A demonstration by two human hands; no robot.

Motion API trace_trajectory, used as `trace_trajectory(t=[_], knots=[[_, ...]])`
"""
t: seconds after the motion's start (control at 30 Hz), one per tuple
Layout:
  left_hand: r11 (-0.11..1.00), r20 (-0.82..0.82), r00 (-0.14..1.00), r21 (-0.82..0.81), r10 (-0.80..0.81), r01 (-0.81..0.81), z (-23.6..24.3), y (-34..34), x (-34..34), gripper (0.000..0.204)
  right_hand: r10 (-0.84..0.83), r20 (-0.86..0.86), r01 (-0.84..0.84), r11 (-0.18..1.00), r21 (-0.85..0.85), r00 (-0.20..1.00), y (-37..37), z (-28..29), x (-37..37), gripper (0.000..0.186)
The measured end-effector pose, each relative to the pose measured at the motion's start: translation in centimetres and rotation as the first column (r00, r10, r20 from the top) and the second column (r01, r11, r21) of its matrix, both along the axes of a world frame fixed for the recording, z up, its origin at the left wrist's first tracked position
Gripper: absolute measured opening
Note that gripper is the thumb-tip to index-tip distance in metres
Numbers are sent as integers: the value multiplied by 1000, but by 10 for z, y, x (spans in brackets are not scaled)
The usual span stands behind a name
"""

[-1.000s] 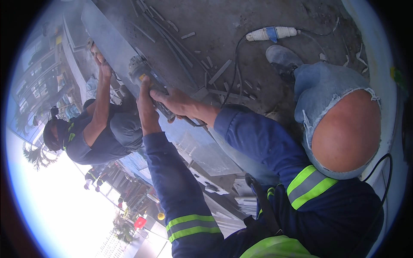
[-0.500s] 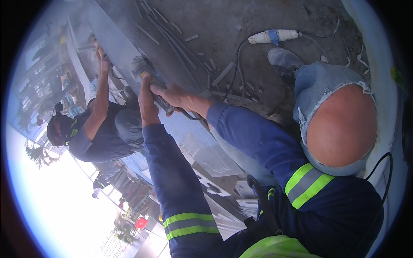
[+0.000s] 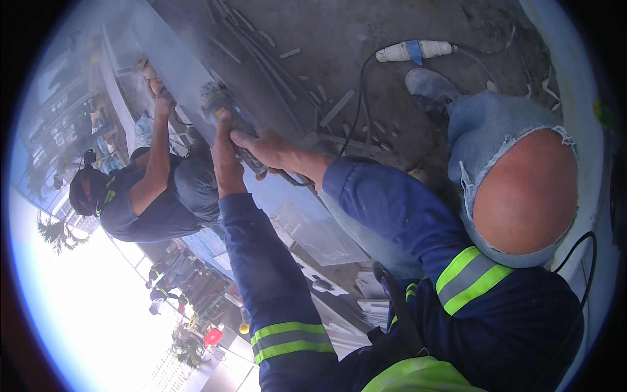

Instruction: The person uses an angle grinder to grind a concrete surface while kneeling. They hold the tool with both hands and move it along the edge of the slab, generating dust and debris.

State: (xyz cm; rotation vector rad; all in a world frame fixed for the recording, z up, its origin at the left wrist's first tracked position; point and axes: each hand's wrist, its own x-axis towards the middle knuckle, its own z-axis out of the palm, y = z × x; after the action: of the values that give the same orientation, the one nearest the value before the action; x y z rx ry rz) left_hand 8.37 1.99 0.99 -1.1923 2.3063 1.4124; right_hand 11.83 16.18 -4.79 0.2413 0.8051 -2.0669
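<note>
Both my hands are wrapped round an angle grinder (image 3: 239, 121), whose dusty head points away from me over a long grey slab (image 3: 313, 228). My left hand (image 3: 224, 145) is closed on its left side, close behind the head. Nearer to me, my right hand (image 3: 266, 150) grips the rear of the body, where a dark cord comes out. Pale dust hangs in the air at the far end of the slab. The grinder's disc cannot be made out, nor whether it touches the stone.
Across the slab a co-worker (image 3: 153, 196) bends over another power tool (image 3: 145, 68). Offcut strips (image 3: 338, 108) litter the ground to the right. A taped cord connector (image 3: 414, 51) lies near my shoe (image 3: 428, 86). Stacked slabs (image 3: 375, 307) stand close to my body.
My hands and the grinder have shifted very slightly nearer and to the right. The co-worker's hand and tool have come a little nearer. My bare knee has moved slightly right.
</note>
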Motion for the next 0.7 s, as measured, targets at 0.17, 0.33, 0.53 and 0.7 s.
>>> trace_trajectory(t=[0.17, 0.33, 0.53, 0.7], knots=[[997, 4, 1000, 68, -20, 20, 7, 4, 3, 79, 3, -8, -3, 1000, -26, 1000, 4, 2, 2, 66], [1000, -19, 1000, 20, -4, 5, 7, 11, 8, 77, -62, -28, 62, 998, -5, 998, 6, 5, 10, 65], [1000, -44, 999, -1, -15, 15, 2, 6, 9, 77, -26, 2, 26, 1000, -16, 1000, 1, 1, 8, 64], [1000, -19, 1000, 2, -7, 7, -4, -5, 3, 79, -34, -1, 34, 998, -56, 999, -2, -2, 4, 65]])
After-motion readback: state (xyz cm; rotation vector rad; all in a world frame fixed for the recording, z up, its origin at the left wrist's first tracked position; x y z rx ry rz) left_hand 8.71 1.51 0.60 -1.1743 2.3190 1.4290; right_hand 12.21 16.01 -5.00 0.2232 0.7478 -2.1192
